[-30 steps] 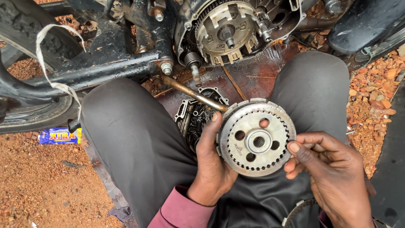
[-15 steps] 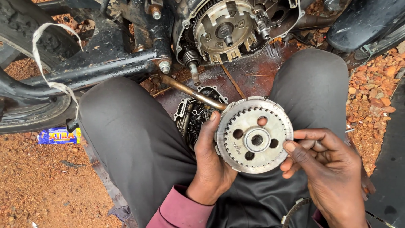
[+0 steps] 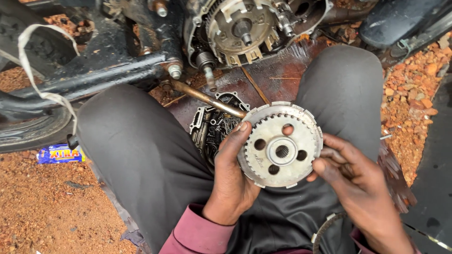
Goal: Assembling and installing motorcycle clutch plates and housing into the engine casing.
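A round grey metal clutch hub [image 3: 280, 146] with a toothed rim, a splined centre hole and several round holes is held upright over my lap. My left hand [image 3: 231, 174] grips its left edge, thumb on the rim. My right hand [image 3: 351, 176] holds its right edge, thumb on the face and a fingertip showing through one hole. Above, the open motorcycle engine [image 3: 245, 28] shows its clutch basket and centre shaft. A dark engine cover [image 3: 213, 127] full of small parts lies on the ground between my knees.
A brass-coloured kick lever [image 3: 207, 98] slants across above the cover. The black frame tube [image 3: 94, 80] and a tyre [image 3: 28, 127] stand at the left, with a white strap [image 3: 42, 94] hanging. A blue wrapper [image 3: 60, 153] lies on red gravel. A ring [image 3: 325, 233] rests by my right wrist.
The hub has shifted slightly and turned a little between my hands; both hands keep their hold on its edges.
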